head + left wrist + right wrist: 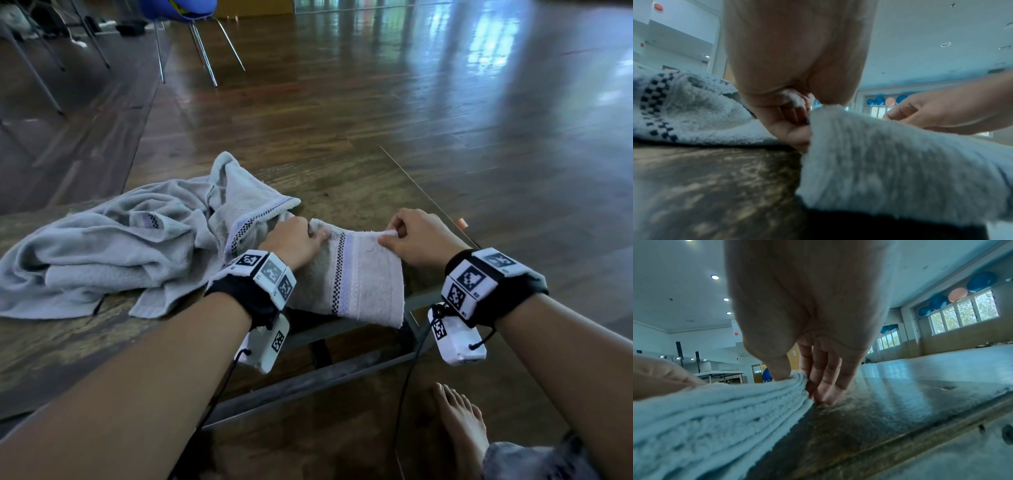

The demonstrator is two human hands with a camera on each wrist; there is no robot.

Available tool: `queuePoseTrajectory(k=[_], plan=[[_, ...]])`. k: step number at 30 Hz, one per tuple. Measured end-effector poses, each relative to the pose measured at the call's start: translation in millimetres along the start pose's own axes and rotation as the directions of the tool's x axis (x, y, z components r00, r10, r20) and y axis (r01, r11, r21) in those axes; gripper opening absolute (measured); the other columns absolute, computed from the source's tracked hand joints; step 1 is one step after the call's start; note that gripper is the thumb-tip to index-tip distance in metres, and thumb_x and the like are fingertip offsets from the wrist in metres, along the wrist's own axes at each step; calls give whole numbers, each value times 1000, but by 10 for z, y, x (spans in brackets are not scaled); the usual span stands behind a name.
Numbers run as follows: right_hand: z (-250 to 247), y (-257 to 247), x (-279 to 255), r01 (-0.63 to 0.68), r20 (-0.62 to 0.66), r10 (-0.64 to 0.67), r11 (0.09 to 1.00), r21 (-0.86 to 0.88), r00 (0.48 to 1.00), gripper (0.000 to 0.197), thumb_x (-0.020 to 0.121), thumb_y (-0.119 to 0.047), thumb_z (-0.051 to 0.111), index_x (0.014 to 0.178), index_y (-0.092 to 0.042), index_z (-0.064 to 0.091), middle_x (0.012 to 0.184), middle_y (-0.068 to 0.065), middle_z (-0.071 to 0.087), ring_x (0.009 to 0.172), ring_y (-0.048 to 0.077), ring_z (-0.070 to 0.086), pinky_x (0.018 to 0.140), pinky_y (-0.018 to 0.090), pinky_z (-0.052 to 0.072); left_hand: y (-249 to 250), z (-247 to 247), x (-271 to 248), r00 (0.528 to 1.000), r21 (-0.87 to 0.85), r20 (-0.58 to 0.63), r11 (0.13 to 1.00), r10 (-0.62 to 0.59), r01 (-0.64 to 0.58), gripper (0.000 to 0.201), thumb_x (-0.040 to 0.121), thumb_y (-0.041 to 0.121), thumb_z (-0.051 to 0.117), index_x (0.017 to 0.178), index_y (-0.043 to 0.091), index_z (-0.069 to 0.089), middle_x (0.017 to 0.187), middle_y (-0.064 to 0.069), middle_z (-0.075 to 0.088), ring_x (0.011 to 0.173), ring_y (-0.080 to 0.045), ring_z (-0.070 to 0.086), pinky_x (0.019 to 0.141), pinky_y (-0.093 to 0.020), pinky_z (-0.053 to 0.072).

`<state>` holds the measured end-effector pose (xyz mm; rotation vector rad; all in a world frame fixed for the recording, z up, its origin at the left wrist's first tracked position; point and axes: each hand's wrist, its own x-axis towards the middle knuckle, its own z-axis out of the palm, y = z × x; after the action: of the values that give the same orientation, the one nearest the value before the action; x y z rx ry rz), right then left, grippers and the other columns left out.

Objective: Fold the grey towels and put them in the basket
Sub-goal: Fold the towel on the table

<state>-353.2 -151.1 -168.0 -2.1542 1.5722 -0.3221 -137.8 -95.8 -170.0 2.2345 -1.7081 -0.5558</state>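
- Your left hand (294,240) pinches the folded grey towel's (356,284) far-left corner.
- Your right hand (416,238) pinches its far-right corner.
- No readable writing; only square coded markers (471,277) on your wristbands.

The folded towel (356,277) is looped terry cloth, matt and nubbly, pale grey, with a flat-woven band of black-and-white checks and a smoother lilac stripe; in the right wrist view its stacked edges (719,415) show coarse ribbed pile. The crumpled towels (113,253) are the same soft, fuzzy cloth. The tabletop (85,346) looks like worn wood, dull and mottled with pale scuffs. The floor (411,102) is glossy wooden boards that mirror the windows. The chair (181,10) has a smooth blue plastic seat on shiny metal legs.
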Motion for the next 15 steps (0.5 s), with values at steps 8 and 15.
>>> queuePoseTrajectory(k=[8, 15], plan=[[2, -6, -32, -22, 4, 22, 999, -25, 1000, 21, 96, -36, 60, 93, -16, 64, 106, 7, 63, 84, 14, 56, 63, 24, 38, -4, -11, 21, 999, -91, -34, 995, -35, 32, 28, 91, 42, 56, 84, 15, 54, 98, -9, 64, 96, -28, 61, 81, -38, 48], [-27, -71, -93, -51, 10, 53, 992, -116, 999, 28, 96, -41, 56, 103, -16, 68, 116, 13, 63, 98, 28, 62, 85, 42, 54, 47, -112, -87, 997, -29, 37, 997, 67, -66, 44, 82, 48, 59, 110, 21, 38, 100, -3, 58, 101, -26, 58, 91, -47, 49]])
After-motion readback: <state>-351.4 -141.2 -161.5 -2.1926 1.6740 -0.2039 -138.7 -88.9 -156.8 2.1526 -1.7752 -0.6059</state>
